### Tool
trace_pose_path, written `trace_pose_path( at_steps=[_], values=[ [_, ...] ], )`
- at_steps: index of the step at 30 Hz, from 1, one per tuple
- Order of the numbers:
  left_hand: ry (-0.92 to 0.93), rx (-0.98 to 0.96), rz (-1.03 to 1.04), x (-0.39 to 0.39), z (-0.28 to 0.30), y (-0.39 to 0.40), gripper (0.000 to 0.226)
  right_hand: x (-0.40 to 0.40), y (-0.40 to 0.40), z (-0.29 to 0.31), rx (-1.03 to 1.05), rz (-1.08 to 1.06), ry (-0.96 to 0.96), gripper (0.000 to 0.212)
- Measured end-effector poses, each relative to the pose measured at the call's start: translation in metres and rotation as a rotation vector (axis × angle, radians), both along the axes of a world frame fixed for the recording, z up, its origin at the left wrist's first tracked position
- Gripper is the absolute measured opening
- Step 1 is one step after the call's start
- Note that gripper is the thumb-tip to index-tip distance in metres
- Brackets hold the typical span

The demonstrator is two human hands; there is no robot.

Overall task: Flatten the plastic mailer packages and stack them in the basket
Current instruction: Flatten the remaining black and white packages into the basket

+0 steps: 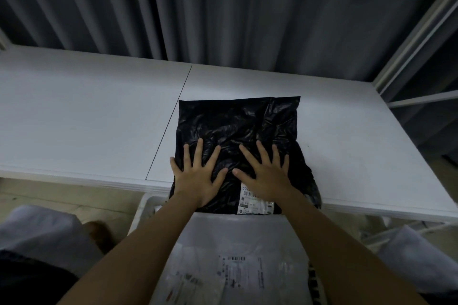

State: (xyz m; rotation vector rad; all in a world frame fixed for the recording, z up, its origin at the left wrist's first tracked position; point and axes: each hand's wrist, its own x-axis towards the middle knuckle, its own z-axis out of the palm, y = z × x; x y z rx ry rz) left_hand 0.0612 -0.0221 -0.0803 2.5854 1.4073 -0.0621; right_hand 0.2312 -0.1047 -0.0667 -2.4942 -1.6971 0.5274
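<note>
Nearest the camera, a white mailer [230, 255] with printed labels lay flat in the white basket [141, 215], which sat below the worktop's near edge, between the person's forearms. Just beyond it, the black mailer [238, 126] lay on the white worktop [86, 119], its near end hanging slightly over the near edge above the basket. A white shipping label [252, 202] was stuck on that near end, partly covered by the right wrist. The left hand [198, 176] rested flat on the black mailer's near left part, fingers straight and spread, palm down. The right hand [266, 173] lay the same way just beside it, toward the near right, fingers splayed and pressing the crinkled plastic. Neither hand gripped anything. The far half of the black mailer was wrinkled and glossy, with its far edge lying fairly straight toward the middle of the worktop. A thin seam [171, 121] ran across the worktop just left of the mailer. Behind the far edge hung a dark pleated curtain [223, 7].
</note>
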Motion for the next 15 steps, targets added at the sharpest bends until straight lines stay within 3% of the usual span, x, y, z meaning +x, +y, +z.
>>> trace_pose_path(
  at_steps=[4, 6, 8, 12, 15],
  values=[
    [-0.014, -0.177, -0.001, 0.002, 0.013, 0.007, 0.063, 0.007, -0.003, 0.015, 0.211, -0.098, 0.101, 0.058],
    [-0.198, -0.267, 0.067, 0.001, 0.021, 0.010, 0.055, 0.013, -0.007, 0.021, 0.371, -0.230, -0.026, 0.059],
    [-0.410, -0.204, 0.198, 0.000, 0.028, 0.016, 0.055, 0.024, -0.009, 0.028, 0.362, -0.386, -0.107, 0.068],
    [-0.424, -0.219, 0.526, -0.001, 0.042, 0.031, 0.088, 0.042, -0.007, 0.033, 0.200, -0.644, 0.171, 0.085],
    [-0.460, -0.365, 0.587, 0.001, 0.045, 0.045, 0.091, 0.040, -0.004, 0.030, 0.250, -0.660, 0.364, 0.080]
  ],
)
